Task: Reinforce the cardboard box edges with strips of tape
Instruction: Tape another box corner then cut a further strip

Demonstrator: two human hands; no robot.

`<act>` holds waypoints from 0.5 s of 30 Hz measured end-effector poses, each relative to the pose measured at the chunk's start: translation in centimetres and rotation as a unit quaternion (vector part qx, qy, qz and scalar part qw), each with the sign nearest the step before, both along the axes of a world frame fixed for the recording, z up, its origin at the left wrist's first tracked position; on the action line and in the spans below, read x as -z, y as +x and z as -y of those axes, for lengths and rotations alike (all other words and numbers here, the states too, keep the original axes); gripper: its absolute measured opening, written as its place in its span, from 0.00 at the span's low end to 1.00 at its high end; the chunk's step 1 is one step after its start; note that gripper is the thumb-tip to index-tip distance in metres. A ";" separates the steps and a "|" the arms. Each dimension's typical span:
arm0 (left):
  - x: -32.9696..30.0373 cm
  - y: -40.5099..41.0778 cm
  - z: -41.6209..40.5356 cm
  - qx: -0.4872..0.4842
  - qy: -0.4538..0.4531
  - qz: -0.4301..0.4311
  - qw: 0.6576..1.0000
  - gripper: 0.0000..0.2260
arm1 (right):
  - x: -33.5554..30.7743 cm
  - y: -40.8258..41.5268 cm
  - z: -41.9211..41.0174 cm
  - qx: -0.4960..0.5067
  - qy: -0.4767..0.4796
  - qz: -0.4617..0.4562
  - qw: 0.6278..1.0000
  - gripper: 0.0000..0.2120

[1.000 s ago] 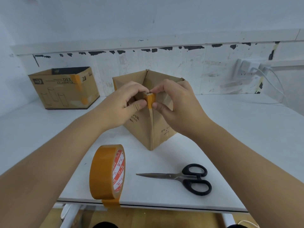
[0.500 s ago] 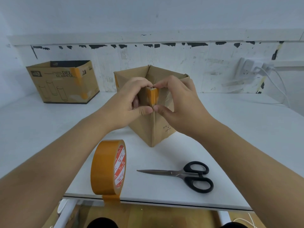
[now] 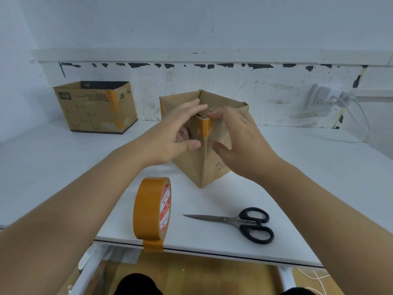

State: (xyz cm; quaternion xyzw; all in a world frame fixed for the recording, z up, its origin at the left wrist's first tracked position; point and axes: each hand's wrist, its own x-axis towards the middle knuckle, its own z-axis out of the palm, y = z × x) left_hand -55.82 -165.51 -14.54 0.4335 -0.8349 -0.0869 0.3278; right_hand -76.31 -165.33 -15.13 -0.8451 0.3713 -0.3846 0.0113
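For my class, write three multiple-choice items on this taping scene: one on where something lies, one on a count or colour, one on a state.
1. Where do the scissors lie?
A. right of the tape roll
B. inside the open box
C. on the far box

2. How many cardboard boxes stand on the table?
A. one
B. two
C. three

3. What state are the scissors in?
A. blades closed
B. blades wide open
C. held in a hand

Key: 1 A, they lie flat on the table beside the roll. 2 B, one near the hands, one at the far left. 3 A, the blades meet in one point, and the left hand and right hand are at the box corner's tape strip.
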 end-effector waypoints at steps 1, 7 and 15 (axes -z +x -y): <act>-0.1 0.1 -0.5 -0.008 0.006 -0.009 1.000 0.32 | -0.1 -0.2 -0.2 -0.004 0.006 -0.010 1.000 0.27; 0.4 0.8 -5.5 -0.093 -0.002 -0.083 0.992 0.20 | 0.3 -1.1 -2.5 -0.022 0.004 -0.003 1.000 0.31; 5.0 2.4 -16.5 -0.187 0.049 -0.270 0.943 0.08 | 3.7 0.5 -8.4 -0.076 0.097 0.030 0.992 0.09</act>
